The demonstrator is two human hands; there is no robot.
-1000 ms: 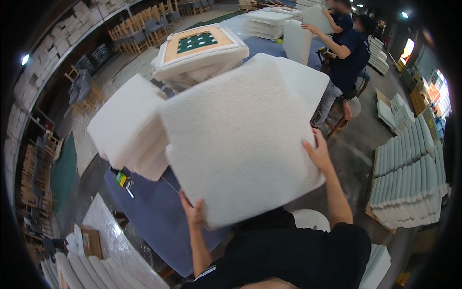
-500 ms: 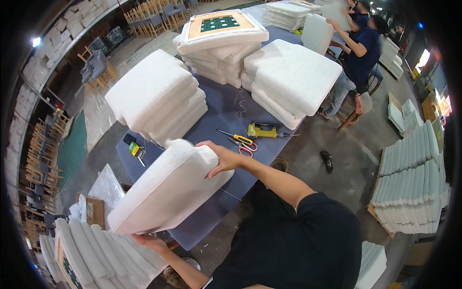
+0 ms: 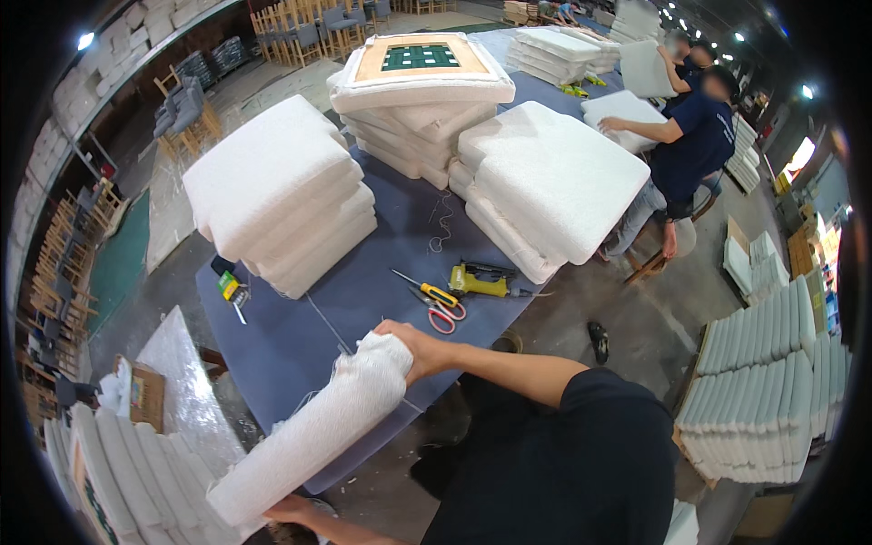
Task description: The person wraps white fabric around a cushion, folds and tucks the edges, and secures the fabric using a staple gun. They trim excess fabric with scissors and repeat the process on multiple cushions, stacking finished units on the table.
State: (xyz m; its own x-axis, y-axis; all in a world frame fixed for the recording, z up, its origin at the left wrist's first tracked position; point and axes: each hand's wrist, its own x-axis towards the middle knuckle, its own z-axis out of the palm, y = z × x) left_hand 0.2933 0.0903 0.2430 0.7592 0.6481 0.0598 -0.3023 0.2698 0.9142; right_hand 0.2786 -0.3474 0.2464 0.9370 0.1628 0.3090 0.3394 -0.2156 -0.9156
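Note:
A thick white padded seat cushion [image 3: 313,427] is tilted up on edge over the near part of the blue-covered table [image 3: 350,331]. My right hand [image 3: 411,349] is closed round its upper corner. At the lower end my left hand [image 3: 292,510] grips the cushion, with its fingertips hidden behind the edge. Just beyond the right hand lie red-handled scissors [image 3: 443,314], a yellow-handled screwdriver [image 3: 438,293] and a yellow-green staple gun [image 3: 481,280]. A small green and yellow packet [image 3: 229,287] rests near the table's left edge.
Stacks of white cushions stand at the table's left [image 3: 282,191], back [image 3: 422,118] and right [image 3: 549,182]. More cushions are stacked at lower left [image 3: 136,472] and far right [image 3: 749,391]. A co-worker [image 3: 695,136] handles a cushion at back right. A dark shoe [image 3: 598,342] lies on the floor.
The cushion has turned more on edge, now showing its narrow side, and come lower and nearer to me with both hands on it. The co-worker's cushion has tipped down flatter.

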